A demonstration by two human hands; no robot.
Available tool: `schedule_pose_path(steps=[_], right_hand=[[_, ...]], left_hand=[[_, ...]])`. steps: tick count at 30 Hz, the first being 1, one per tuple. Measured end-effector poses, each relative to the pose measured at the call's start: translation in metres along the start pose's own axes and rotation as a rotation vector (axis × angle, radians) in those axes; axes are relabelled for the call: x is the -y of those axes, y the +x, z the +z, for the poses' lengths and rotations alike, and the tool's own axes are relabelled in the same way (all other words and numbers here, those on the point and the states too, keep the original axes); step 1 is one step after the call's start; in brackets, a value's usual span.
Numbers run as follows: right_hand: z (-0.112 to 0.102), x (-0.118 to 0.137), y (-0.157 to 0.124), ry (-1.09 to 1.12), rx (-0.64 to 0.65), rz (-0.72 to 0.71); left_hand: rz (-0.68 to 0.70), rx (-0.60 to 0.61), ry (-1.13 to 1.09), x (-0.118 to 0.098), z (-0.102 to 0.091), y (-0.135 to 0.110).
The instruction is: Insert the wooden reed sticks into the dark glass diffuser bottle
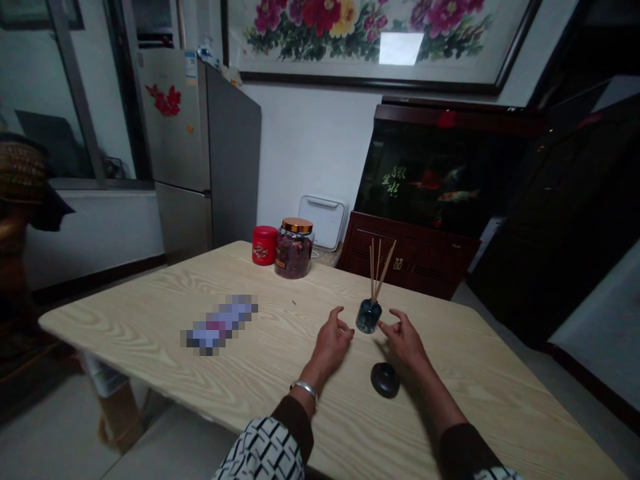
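Note:
A dark glass reed diffuser bottle (369, 317) stands upright on the wooden table, with several thin reed sticks (379, 270) leaning out of its neck. My left hand (334, 339) is just left of the bottle, fingers curved and apart, holding nothing. On the other side, my right hand (404, 339) is close to the bottle's lower right, its fingers spread; whether a fingertip touches the glass I cannot tell. A round dark lid-like piece (385, 380) lies on the table nearer to me, between my forearms.
Toward the table's (240, 393) far edge stand a red canister (265, 245) and a large jar (294, 250) with a copper-coloured lid. A blurred-out flat item (220, 325) lies at the left. Behind are a fish tank (420, 173) and a fridge (180, 147).

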State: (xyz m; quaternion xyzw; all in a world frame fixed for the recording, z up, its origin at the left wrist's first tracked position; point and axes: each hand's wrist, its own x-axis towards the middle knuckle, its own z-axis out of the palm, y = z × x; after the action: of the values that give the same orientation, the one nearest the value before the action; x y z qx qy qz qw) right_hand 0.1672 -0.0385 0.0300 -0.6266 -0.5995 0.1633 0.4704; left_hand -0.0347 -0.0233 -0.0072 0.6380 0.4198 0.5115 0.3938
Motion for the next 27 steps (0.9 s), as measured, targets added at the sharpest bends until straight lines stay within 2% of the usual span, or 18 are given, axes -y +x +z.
schedule_pose_path(steps=[3,7,10,12,13,16,20,23,27], right_hand=[[-0.037,0.046,-0.013,0.327,0.049,0.011],[-0.096,0.143,-0.019,0.711,0.115,-0.139],[-0.132,0.205,-0.023,0.889,0.191,-0.29],[-0.146,0.228,-0.026,0.957,0.228,-0.359],[-0.15,0.234,-0.028,0.988,0.247,-0.38],[-0.147,0.229,-0.034,1.095,0.313,-0.394],[-0.126,0.2,-0.043,1.233,0.373,-0.343],[-0.112,0.181,-0.047,1.263,0.335,-0.314],[-0.106,0.17,-0.047,1.187,0.235,-0.294]], left_hand=[[0.017,0.101,-0.217,-0.045,-0.016,0.0],[0.171,0.317,-0.594,-0.151,-0.05,0.005],[0.3,0.449,-0.808,-0.226,-0.075,0.003],[0.364,0.503,-0.9,-0.257,-0.085,-0.003],[0.381,0.524,-0.93,-0.265,-0.088,-0.006],[0.385,0.575,-0.995,-0.261,-0.088,-0.016],[0.33,0.573,-1.072,-0.221,-0.08,-0.024],[0.29,0.506,-1.091,-0.196,-0.074,-0.021],[0.278,0.472,-1.074,-0.183,-0.07,-0.013]])
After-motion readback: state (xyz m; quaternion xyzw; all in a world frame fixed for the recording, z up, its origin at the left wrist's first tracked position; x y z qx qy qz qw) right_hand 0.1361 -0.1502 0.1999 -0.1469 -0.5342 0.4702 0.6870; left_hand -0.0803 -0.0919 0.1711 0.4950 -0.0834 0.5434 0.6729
